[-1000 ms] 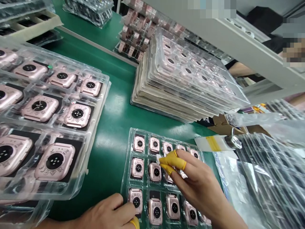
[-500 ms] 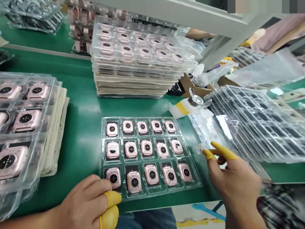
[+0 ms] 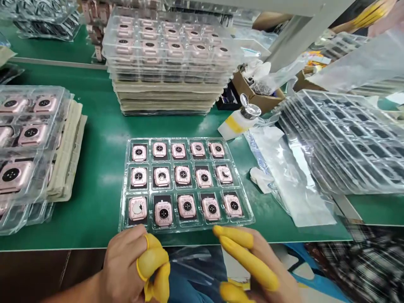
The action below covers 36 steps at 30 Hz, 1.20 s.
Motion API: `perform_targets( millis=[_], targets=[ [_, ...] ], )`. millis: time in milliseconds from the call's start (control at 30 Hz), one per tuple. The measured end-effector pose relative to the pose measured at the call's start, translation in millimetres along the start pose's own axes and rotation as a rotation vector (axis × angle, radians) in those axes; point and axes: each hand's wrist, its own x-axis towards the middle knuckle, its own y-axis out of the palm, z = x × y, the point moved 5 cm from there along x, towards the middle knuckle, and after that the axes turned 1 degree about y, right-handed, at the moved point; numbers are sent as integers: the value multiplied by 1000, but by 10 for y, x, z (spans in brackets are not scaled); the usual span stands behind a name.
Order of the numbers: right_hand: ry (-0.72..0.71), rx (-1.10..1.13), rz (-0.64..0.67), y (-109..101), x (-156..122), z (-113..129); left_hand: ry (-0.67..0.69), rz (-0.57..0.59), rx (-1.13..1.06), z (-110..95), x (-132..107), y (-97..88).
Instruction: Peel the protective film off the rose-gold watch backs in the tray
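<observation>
A clear blister tray (image 3: 124, 210) with three rows of pink watch cases, backs up, lies on the green mat near the table's front edge. My left hand (image 3: 132, 265) sits at the tray's near left corner. Its thumb and forefinger wear yellow cots and are pinched together below the table edge, and I cannot make out what, if anything, is between them. My right hand (image 3: 252, 265) hovers just in front of the tray's near right side, its yellow-cotted fingers stretched out and holding nothing. A small white wipe (image 3: 261, 179) lies on the mat to the right of the tray.
A tall stack of filled trays (image 3: 167, 63) stands behind. More filled trays (image 3: 28, 139) sit at the left. Empty clear trays (image 3: 344, 139) and a plastic bag (image 3: 293, 185) lie at the right. A white dispenser bottle (image 3: 240, 118) and a cardboard box (image 3: 261, 99) stand behind the bag.
My right hand was over the tray holding a white wipe. The wipe now lies on the mat, and the hand has drawn back to the front edge. My left hand stays at the near left corner.
</observation>
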Motion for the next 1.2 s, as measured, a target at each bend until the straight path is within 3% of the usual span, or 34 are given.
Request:
perform_targets(
  millis=[67,167,333,567,733,900,1200],
  targets=[
    [-42,92,94,167,-26,64,-46,10,-17,1,24,32],
    [10,203,136,299,-48,56,-103,-28,-42,-22,17,23],
    [147,376,65,337,-160,10,-217,-1,-51,-32,-104,-28],
    [285,205,-71,302,-414,-144,-459,137,-144,23,-270,-34],
    [246,180,-115,294,-420,-107,-588,97,-353,57,-399,-20],
    [169,133,-148,243,-365,-22,-744,165,-464,46,-428,94],
    [130,275,-26,226,-274,16,-689,148,-464,67,-426,159]
  ],
)
